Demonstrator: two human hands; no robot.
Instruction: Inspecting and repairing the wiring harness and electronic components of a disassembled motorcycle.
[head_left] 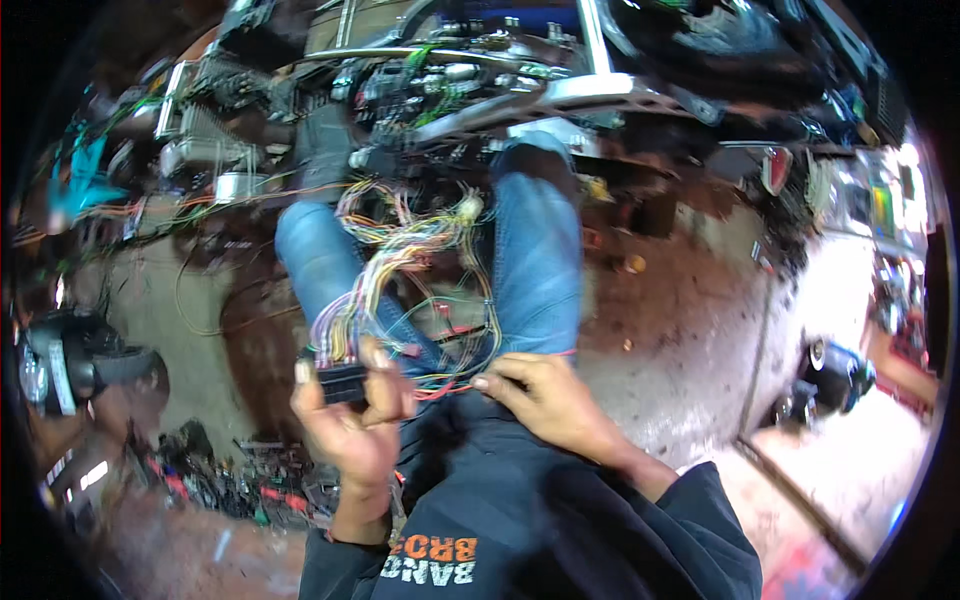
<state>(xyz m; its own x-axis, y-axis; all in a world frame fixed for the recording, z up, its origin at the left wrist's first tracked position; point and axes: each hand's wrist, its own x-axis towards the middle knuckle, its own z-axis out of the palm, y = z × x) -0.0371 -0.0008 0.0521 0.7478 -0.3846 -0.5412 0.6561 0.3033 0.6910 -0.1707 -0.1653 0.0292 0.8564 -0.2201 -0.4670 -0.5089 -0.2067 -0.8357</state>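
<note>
My left hand (350, 425) grips a black multi-pin connector (341, 384) between thumb and fingers. From the connector's far side a thick bundle of coloured wires (385, 265) runs up over my lap and loops between my knees. A pale plug (469, 208) sits among the wires near my right knee. Closer in, red and green wires (440, 384) cross my lap between the two hands. My right hand (540, 397) rests on my right thigh, its fingers curled at the end of those wires. Whether it pinches a wire is hidden.
A bench or rack (440, 75) piled with electronic parts, cables and metal rails stands ahead of my knees. A black wheeled object (90, 370) is on the left. Scattered small parts (250, 480) lie on the floor at the lower left. Another dark machine part (835, 375) stands at the right.
</note>
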